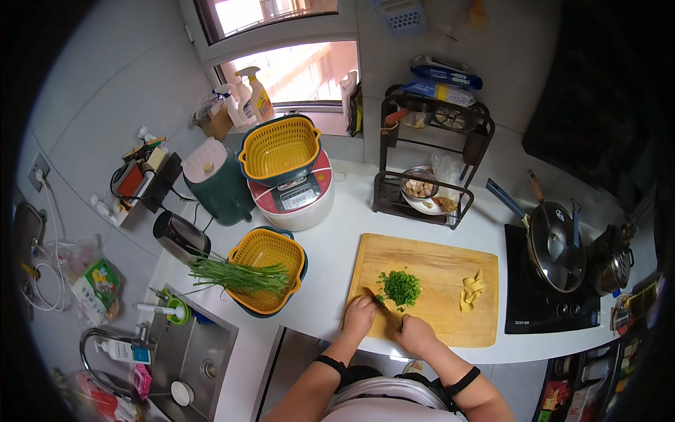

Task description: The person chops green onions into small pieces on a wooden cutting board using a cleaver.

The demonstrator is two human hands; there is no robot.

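My right hand (416, 335) grips the handle of a kitchen knife (389, 310), its dark blade slanting up and left over a wooden cutting board (432, 253). Curled fingers of my left hand (360, 315) rest at the board's left edge, close beside the blade. Whatever lies under those fingers is hidden. Just right of the blade sits a heap of finely chopped green stalks (402, 288), with loose bits scattered around it. On the board's right side is a pile of pale yellow pieces (471, 293), possibly ginger or peel.
Long green chives (237, 275) lie across a yellow colander (263, 245) on the left. Behind it stand a rice cooker (295, 205) and a green appliance (216, 184). A sink (182, 364) is at lower left, a black rack (422, 179) at the back, a lidded pan (556, 248) on the right-hand cooktop (519, 300).
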